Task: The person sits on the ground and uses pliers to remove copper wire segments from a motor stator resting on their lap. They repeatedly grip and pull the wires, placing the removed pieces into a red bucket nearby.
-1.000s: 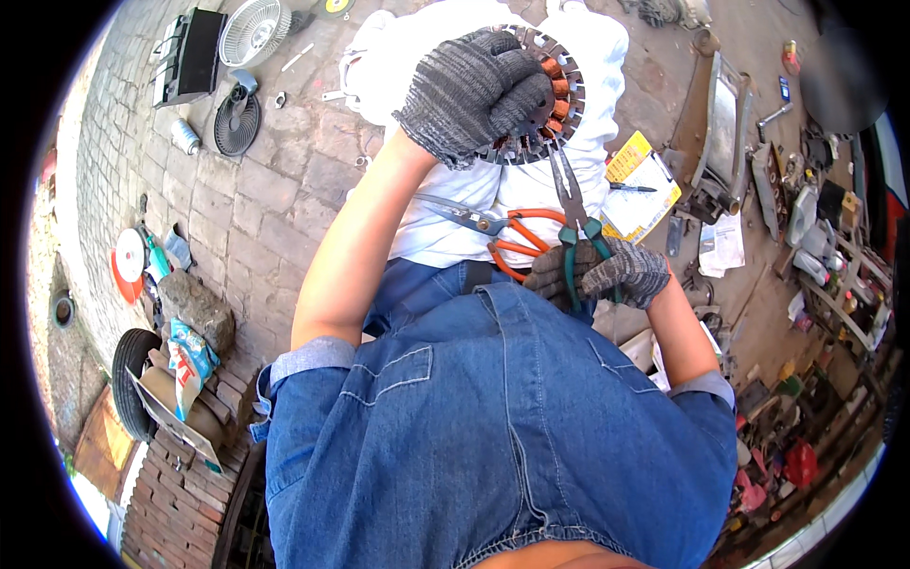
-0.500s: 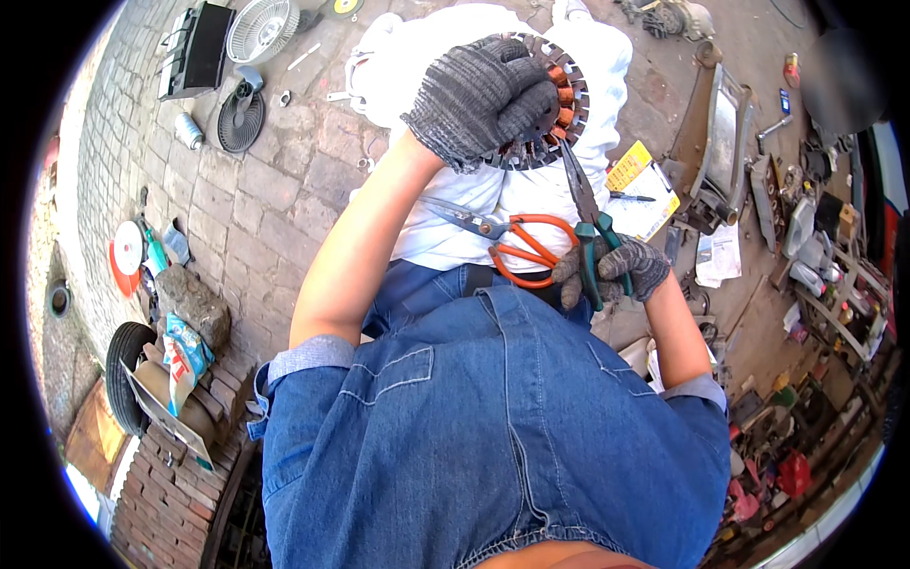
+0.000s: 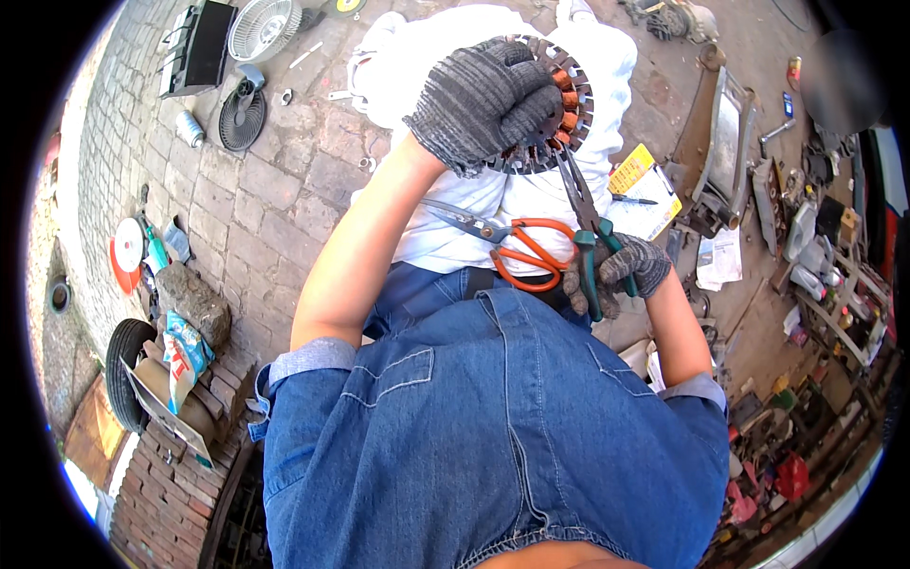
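A ring-shaped motor stator (image 3: pixel 573 106) with copper windings rests on a white cloth (image 3: pixel 398 71) over my lap. My left hand (image 3: pixel 485 102), in a dark grey knit glove, is closed on its left side and hides much of it. In my right hand (image 3: pixel 633 269), gloved too, are long-nose pliers (image 3: pixel 581 201) with green handles. Their jaws point away from me, and the tips meet the stator's near edge at the windings. Scissors (image 3: pixel 543 226) with orange handles lie across my lap just left of the pliers, blades toward the left.
A notepad (image 3: pixel 648 190) with a pen on it lies at right, near a metal frame (image 3: pixel 725 142). Tools and parts crowd the far right. On the paving at left are a fan guard (image 3: pixel 263 28), a black box (image 3: pixel 197 49), a spray can (image 3: pixel 190 128) and a rock (image 3: pixel 194 303).
Little differs. The stator, both hands and the pliers have shifted very slightly toward me in the picture; both grips stay as they were.
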The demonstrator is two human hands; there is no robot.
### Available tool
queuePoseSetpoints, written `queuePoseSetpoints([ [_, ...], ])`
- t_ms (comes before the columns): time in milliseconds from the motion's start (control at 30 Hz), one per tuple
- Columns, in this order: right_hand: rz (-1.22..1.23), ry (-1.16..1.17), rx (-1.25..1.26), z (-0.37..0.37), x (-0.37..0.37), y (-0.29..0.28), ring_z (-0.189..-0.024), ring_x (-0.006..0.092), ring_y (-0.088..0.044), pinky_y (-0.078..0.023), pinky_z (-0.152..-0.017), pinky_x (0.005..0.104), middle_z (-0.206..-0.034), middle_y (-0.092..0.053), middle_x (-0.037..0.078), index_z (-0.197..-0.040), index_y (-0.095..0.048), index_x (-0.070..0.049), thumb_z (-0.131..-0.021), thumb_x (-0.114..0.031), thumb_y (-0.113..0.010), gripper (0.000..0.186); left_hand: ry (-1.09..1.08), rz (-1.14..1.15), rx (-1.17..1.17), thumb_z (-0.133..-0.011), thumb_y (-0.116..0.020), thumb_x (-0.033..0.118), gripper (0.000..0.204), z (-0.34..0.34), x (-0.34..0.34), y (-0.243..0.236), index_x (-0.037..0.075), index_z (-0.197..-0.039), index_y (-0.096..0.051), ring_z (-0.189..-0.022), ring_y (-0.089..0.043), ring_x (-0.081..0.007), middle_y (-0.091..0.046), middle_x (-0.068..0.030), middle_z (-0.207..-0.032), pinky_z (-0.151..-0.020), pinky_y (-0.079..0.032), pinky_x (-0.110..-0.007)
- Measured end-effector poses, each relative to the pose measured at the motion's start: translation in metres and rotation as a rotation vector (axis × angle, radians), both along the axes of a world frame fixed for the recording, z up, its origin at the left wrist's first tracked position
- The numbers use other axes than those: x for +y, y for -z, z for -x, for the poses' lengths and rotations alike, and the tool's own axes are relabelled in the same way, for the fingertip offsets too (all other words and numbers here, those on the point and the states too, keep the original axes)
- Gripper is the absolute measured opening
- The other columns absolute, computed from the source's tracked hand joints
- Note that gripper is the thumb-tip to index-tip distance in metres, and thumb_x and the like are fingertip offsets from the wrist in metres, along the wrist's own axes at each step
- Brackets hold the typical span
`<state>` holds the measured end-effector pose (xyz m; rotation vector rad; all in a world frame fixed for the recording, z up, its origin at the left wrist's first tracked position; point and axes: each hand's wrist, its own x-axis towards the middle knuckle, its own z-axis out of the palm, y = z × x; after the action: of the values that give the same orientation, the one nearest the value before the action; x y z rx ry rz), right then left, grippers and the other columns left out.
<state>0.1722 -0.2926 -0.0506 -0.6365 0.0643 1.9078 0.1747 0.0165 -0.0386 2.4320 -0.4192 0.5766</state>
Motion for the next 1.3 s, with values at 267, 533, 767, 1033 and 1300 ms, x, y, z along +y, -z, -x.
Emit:
queuePoseSetpoints([
  [267, -0.009, -0.023, -0.036, -0.004, 0.004, -0.005, -0.063, 0.0233, -0.067, -0.054, -0.051, 0.028, -0.093, -0.066, 0.025, -0.111, -0.058, 0.013, -0.073, -0.024, -0.067, 0.054, 0.022, -0.056, 0.005, -0.082, -0.06, 0.034, 0.023, -0.001, 0.002, 0.006, 0.017, -0.094, -0.07, -0.081, -0.063, -0.0288, -0.066, -0.006, -0.091, -0.069, -0.052, -0.039],
  [533, 0.016, 0.051, -0.113, 0.001, 0.003, -0.007, -0.064, 0.0223, -0.066, -0.053, -0.053, 0.028, -0.093, -0.067, 0.022, -0.11, -0.059, 0.011, -0.073, -0.023, -0.067, 0.051, -0.02, -0.04, 0.067, -0.084, -0.06, 0.033, 0.021, 0.003, -0.001, 0.0, 0.017, -0.092, -0.07, -0.081, -0.063, -0.0293, -0.066, -0.0056, -0.091, -0.07, -0.052, -0.04],
  [767, -0.005, -0.008, -0.129, -0.001, 0.005, -0.006, -0.063, 0.0217, -0.066, -0.053, -0.053, 0.0276, -0.092, -0.068, 0.022, -0.11, -0.059, 0.011, -0.075, -0.026, -0.068, 0.052, -0.014, -0.03, 0.054, -0.083, -0.06, 0.031, 0.021, 0.001, -0.002, -0.002, 0.014, -0.092, -0.069, -0.08, -0.062, -0.0304, -0.065, -0.0065, -0.09, -0.07, -0.051, -0.04],
  [1033, -0.037, 0.054, 0.002, -0.01, 0.008, 0.007, -0.075, 0.0301, -0.067, -0.056, -0.063, 0.0349, -0.093, -0.067, 0.024, -0.107, -0.061, 0.011, -0.077, -0.028, -0.068, 0.049, 0.018, 0.025, -0.005, -0.082, -0.059, 0.031, 0.022, 0.0, 0.0, 0.0, 0.014, -0.091, -0.069, -0.079, -0.062, -0.031, -0.065, -0.0078, -0.089, -0.069, -0.051, -0.04],
  [1300, -0.188, 0.183, 0.29, 0.007, 0.027, 0.002, -0.099, 0.0429, -0.061, -0.053, -0.079, 0.0476, -0.106, -0.059, 0.034, -0.105, -0.058, 0.01, -0.072, -0.023, -0.072, 0.048, 0.008, 0.0, 0.009, -0.083, -0.061, 0.03, 0.022, 0.0, 0.0, -0.003, 0.012, -0.091, -0.068, -0.077, -0.063, -0.0298, -0.064, -0.0084, -0.085, -0.066, -0.052, -0.039],
])
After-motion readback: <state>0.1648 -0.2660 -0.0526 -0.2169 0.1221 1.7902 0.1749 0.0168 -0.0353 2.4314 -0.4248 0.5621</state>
